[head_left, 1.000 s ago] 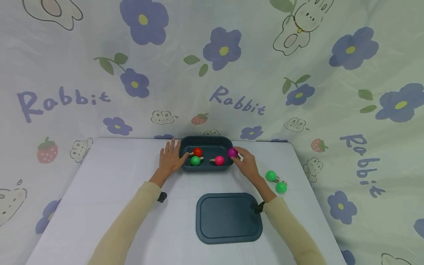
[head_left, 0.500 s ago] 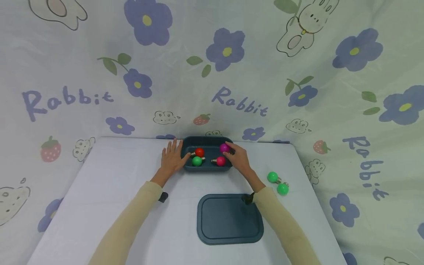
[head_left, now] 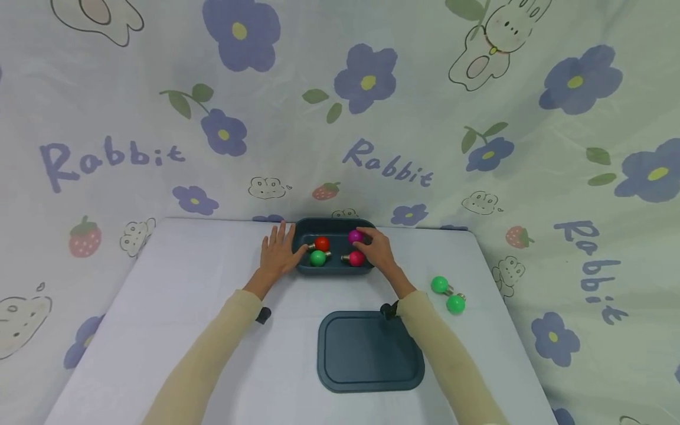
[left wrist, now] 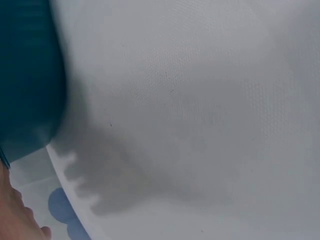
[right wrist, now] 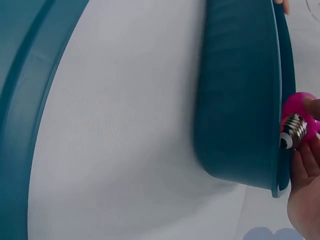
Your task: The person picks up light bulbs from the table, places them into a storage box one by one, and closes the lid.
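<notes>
head view: the purple bulb (head_left: pixel 355 237) sits in the right end of the dark bin (head_left: pixel 334 271), toward its far wall; my right hand (head_left: pixel 378 251) has it pinched between thumb and fingers, though i cannot tell whether its glass touches the floor yet; from the right wrist the metal screw base (right wrist: pixel 294 129) shows beside the rim, so i would judge it best to bring it fully below the edge, set it down softly and part the fingers only once it is steady; the pink bulb (head_left: pixel 357 258) lies just nearer to me, right by my fingers, and is the likeliest thing to knock; my left hand (head_left: pixel 278 255), grasping nothing, lies spread at the bin's left end, thumb over the rim, handy for steadying; by that thumb lie a red bulb (head_left: pixel 321 243) and a green bulb (head_left: pixel 317 258); outside, two green bulbs (head_left: pixel 440 284) rest on the table (head_left: pixel 223 260) to my right; nearer me is a flat panel (head_left: pixel 366 357), its right side partly under my sleeve (head_left: pixel 451 354)
</notes>
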{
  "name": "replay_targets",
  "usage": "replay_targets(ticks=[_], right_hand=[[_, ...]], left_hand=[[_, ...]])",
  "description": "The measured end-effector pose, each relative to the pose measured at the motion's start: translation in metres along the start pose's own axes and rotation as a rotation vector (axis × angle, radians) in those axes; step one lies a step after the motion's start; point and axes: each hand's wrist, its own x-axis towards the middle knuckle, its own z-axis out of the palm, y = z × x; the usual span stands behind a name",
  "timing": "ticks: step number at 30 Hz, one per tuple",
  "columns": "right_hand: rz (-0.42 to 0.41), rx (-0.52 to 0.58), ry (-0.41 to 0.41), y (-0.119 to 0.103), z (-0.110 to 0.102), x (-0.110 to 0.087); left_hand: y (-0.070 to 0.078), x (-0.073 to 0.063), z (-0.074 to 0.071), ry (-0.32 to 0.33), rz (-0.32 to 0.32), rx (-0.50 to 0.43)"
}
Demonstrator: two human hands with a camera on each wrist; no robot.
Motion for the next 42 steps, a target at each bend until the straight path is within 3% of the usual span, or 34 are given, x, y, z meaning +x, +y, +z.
replay_targets(ticks=[9, 22, 36, 42], right_hand=[[0.035, -0.051, -0.057, 0.005, 0.008, 0.005], [0.003, -0.139, -0.162, -0.001, 0.018, 0.008], [0.024, -0.241, -0.284, 0.0, 0.026, 0.01], [0.023, -0.262, -0.3, -0.003, 0.026, 0.01]], left_hand=[[0.001, 0.002, 0.003, 0.021, 0.017, 0.012], [0.001, 0.001, 0.001, 0.023, 0.013, 0.01], [0.005, -0.002, -0.003, 0.009, 0.001, 0.022], [0.003, 0.0, -0.001, 0.004, -0.002, 0.012]])
